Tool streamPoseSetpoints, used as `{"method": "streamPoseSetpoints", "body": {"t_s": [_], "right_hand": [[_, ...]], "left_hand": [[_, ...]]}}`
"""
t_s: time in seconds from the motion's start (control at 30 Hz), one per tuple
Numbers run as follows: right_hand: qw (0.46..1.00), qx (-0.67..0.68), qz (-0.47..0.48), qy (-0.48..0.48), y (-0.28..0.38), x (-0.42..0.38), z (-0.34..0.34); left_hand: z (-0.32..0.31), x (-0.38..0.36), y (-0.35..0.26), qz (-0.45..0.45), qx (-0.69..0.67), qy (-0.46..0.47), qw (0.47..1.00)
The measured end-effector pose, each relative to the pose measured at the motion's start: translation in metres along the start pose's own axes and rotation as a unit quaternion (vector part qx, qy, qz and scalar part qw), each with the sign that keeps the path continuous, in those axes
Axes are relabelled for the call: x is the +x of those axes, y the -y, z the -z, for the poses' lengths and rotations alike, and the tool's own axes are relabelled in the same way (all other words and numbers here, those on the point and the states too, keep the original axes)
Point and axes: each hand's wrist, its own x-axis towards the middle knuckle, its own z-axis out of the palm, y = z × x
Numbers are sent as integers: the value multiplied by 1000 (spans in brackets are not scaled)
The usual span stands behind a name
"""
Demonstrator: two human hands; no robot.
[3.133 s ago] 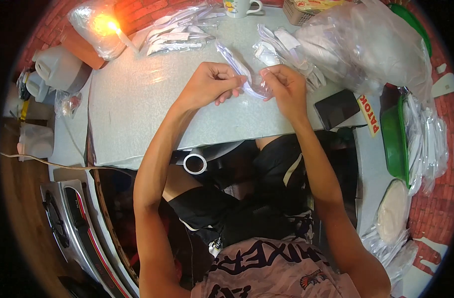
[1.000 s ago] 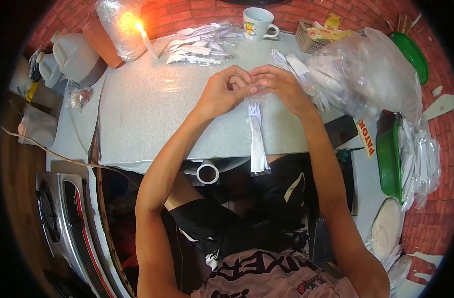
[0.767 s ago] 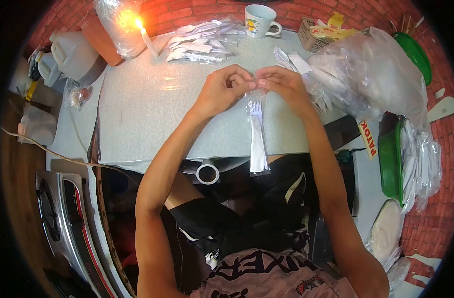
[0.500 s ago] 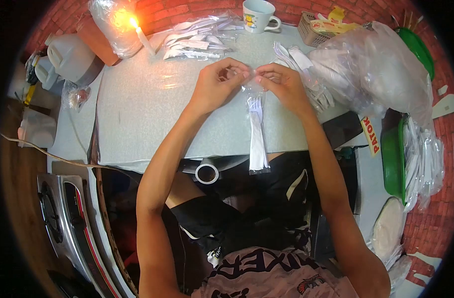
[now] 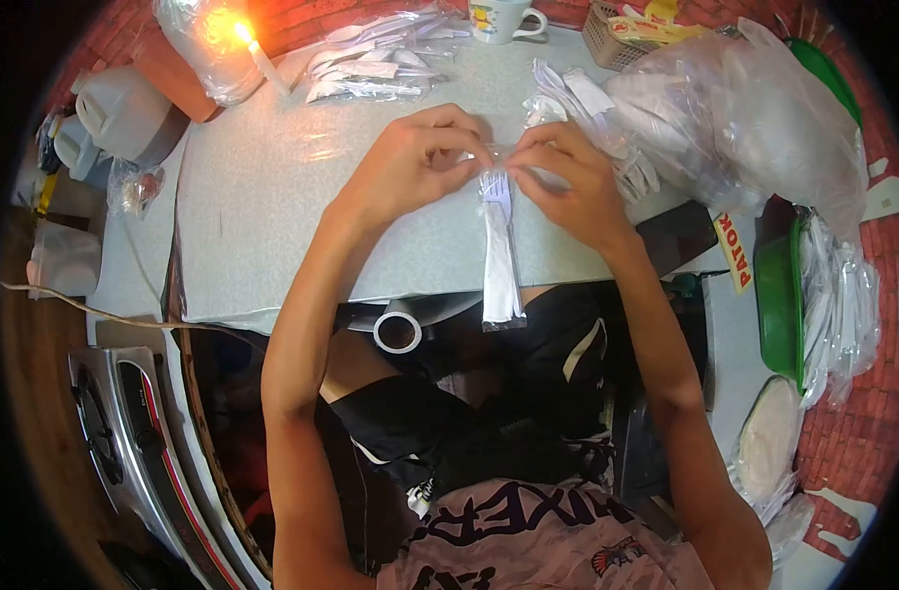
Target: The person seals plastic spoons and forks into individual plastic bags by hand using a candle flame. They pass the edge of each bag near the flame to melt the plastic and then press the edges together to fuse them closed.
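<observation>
A narrow clear plastic sleeve [image 5: 501,246] with a white fork and a folded napkin inside lies upright in front of me, its lower end reaching over the table's front edge. My left hand [image 5: 425,162] pinches the sleeve's top end from the left, thumb and forefinger pressed together. From the right, my right hand [image 5: 568,182] pinches the same end, close beside the left fingertips. The fork's tines sit just below both hands. Wrapped utensil packs [image 5: 376,69] lie behind my left hand, and more packs [image 5: 587,93] lie behind my right hand.
A lit candle [image 5: 265,64] stands at the back left, near plastic jugs [image 5: 135,113]. A mug [image 5: 504,20] and a small basket [image 5: 612,44] are at the back. Right are a large plastic bag [image 5: 764,118], a dark phone-like object [image 5: 676,239] and a green tray [image 5: 782,295].
My hands are lower relative to the sleeve, nearer the fork's tines, and both still pinch its top. The whole view has shifted slightly.
</observation>
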Motion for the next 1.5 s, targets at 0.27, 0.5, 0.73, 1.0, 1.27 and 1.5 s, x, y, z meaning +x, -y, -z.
{"method": "streamPoseSetpoints", "body": {"t_s": [0.27, 0.5, 0.73, 1.0, 1.27, 1.5], "right_hand": [[999, -34, 21, 2, 2, -14, -10], [999, -44, 7, 3, 3, -16, -8], [999, -24, -19, 10, 1, -18, -9], [987, 58, -148, -23, 3, -10, -8], [983, 72, -152, 79, -14, -12, -12], [908, 280, -303, 78, -6, -8, -2]], "left_hand": [[0, -3, 2, -13, 21, 40, 999], [-7, -3, 11, -15, 14, 29, 999], [-17, 0, 10, 42, -9, 27, 999], [-24, 0, 10, 40, 1, 3, 999], [-26, 1, 17, 82, -204, 21, 975], [-27, 2, 24, 124, -277, 33, 952]]}}
